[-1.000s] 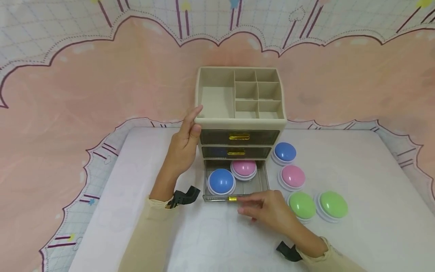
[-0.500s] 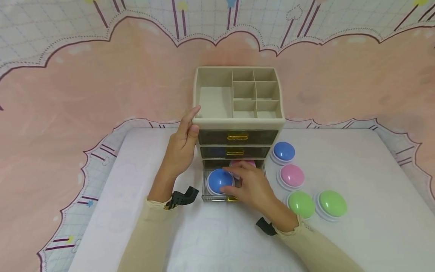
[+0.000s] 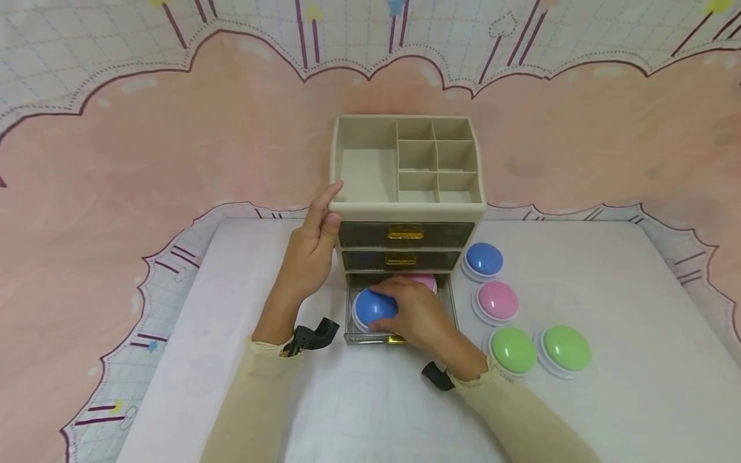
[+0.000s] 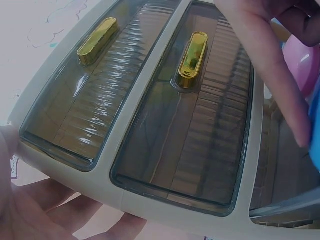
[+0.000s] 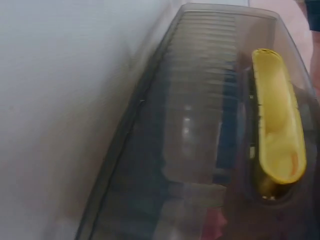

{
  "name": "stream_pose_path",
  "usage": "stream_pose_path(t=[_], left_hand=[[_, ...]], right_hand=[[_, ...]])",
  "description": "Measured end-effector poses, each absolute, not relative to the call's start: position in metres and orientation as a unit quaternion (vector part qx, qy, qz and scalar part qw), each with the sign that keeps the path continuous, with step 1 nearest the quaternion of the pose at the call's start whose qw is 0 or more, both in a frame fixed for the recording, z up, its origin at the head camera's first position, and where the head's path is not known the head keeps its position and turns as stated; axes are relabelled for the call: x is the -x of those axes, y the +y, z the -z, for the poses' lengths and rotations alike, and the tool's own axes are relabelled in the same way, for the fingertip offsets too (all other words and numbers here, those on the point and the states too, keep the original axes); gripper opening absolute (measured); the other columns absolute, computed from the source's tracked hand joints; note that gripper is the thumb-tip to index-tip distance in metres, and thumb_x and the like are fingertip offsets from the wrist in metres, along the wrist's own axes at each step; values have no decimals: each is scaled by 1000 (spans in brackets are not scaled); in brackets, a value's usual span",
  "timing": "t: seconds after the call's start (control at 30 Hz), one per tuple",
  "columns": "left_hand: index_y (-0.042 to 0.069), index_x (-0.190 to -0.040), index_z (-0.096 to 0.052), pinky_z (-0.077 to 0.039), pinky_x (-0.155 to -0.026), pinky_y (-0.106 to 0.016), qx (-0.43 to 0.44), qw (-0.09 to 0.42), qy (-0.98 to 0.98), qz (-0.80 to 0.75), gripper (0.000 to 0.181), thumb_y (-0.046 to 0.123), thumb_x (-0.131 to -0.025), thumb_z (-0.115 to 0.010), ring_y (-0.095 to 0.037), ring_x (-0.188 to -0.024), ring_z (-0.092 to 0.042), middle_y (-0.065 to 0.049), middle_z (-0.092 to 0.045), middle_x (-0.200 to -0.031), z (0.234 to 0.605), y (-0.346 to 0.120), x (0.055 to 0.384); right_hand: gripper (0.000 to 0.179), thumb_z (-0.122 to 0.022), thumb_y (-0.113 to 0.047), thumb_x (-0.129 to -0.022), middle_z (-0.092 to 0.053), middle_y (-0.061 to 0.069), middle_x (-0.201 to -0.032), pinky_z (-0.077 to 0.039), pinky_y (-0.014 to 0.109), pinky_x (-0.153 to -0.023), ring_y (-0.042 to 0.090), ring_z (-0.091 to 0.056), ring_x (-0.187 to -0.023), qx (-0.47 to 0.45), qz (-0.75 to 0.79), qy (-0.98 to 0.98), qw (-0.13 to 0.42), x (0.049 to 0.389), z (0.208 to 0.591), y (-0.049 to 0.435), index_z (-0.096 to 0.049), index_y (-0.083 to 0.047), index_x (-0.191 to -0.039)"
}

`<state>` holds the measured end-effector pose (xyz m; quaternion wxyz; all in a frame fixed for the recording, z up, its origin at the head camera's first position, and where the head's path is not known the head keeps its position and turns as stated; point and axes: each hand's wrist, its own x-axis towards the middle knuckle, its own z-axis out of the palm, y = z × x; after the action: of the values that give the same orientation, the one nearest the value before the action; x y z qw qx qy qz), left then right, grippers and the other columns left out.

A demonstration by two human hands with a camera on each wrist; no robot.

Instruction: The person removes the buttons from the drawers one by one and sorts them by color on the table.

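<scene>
My right hand (image 3: 419,315) grips a blue domed button (image 3: 369,310) with a white base, thumb at its near side and fingers over its far side. It sits at the left of the pulled-out bottom drawer (image 3: 370,339) of a cream desk organizer (image 3: 408,209). Behind my fingers, a pink domed button (image 3: 427,281) in the same drawer is partly hidden. My left hand (image 3: 309,254) rests against the organizer's left side, fingers extended. In the right wrist view, the clear drawer front with its gold handle (image 5: 277,120) fills much of the frame.
Right of the organizer stand another blue domed button (image 3: 485,258), another pink one (image 3: 498,299) and two green ones (image 3: 514,350). The upper two drawers (image 3: 405,235) are closed. A patterned cloth (image 3: 231,128) hangs behind the white table (image 3: 608,270).
My right hand has moved from the bottom drawer's gold handle up and left into the drawer, and its fingers have closed round the blue button. The left hand stays in place.
</scene>
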<state>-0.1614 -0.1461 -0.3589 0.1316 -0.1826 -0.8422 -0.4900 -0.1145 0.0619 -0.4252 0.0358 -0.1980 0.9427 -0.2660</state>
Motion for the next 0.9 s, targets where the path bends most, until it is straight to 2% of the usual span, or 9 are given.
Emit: stream_pose_path(t=[0.07, 0.17, 0.3, 0.37, 0.43, 0.63, 0.73, 0.8, 0.9], left_hand=[[40, -157, -32, -45, -88, -51, 182, 131, -844, 488, 51, 52, -108, -33, -34, -101, -55, -5, -50, -149, 359, -146, 162], [40, -157, -32, -44, -83, -49, 180, 131, -845, 486, 51, 53, -108, -32, -32, -92, -54, -8, -59, -123, 358, -147, 161], [40, -157, -32, -44, -82, -48, 181, 131, -844, 487, 51, 53, -108, -32, -32, -90, -54, -8, -59, -124, 359, -147, 161], [39, -157, -32, -45, -88, -51, 182, 130, -843, 489, 51, 52, -108, -33, -34, -99, -55, -4, -51, -148, 360, -147, 161], [38, -157, -32, -45, -91, -52, 184, 129, -843, 489, 52, 53, -108, -33, -34, -102, -55, -3, -46, -155, 360, -147, 162], [39, -158, -32, -43, -85, -50, 182, 128, -844, 487, 53, 54, -107, -32, -34, -94, -54, -12, -56, -130, 360, -147, 161], [39, -157, -32, -45, -89, -52, 182, 130, -844, 488, 53, 54, -107, -31, -34, -98, -55, -7, -53, -144, 360, -147, 161], [38, -157, -32, -46, -94, -55, 182, 132, -843, 489, 53, 54, -107, -32, -34, -106, -55, 1, -41, -160, 360, -146, 162], [38, -157, -32, -46, -96, -55, 182, 133, -842, 490, 54, 56, -106, -31, -34, -106, -56, 4, -38, -163, 360, -146, 163]], right_hand=[[64, -91, -39, -77, -66, 2, -136, -51, 43, -103, 22, -63, -121, 196, 264, 944, 30, 114, 426, 61, -69, -21, -134], [66, -91, -40, -77, -64, 3, -137, -52, 45, -103, 23, -63, -123, 189, 262, 946, 26, 113, 426, 59, -68, -21, -136], [70, -94, -40, -72, -65, 2, -137, -52, 45, -103, 24, -63, -122, 183, 269, 945, 25, 113, 428, 58, -68, -22, -135], [70, -95, -39, -71, -65, 2, -136, -51, 45, -103, 24, -64, -122, 183, 273, 944, 21, 113, 429, 59, -69, -22, -134], [69, -96, -38, -71, -67, 1, -135, -51, 44, -104, 23, -64, -121, 184, 275, 944, 12, 113, 430, 59, -70, -23, -133], [65, -97, -36, -69, -73, 0, -126, -55, 43, -96, 21, -69, -112, 177, 287, 941, -10, 111, 431, 59, -73, -23, -129], [64, -97, -37, -69, -75, 1, -121, -57, 42, -90, 22, -72, -105, 171, 291, 941, -15, 111, 431, 59, -74, -24, -127], [63, -97, -37, -69, -76, 2, -119, -57, 42, -89, 22, -72, -103, 170, 291, 941, -21, 110, 431, 59, -75, -23, -126], [62, -97, -39, -68, -76, 2, -117, -57, 41, -89, 22, -72, -103, 172, 293, 940, -32, 110, 430, 61, -76, -23, -124]])
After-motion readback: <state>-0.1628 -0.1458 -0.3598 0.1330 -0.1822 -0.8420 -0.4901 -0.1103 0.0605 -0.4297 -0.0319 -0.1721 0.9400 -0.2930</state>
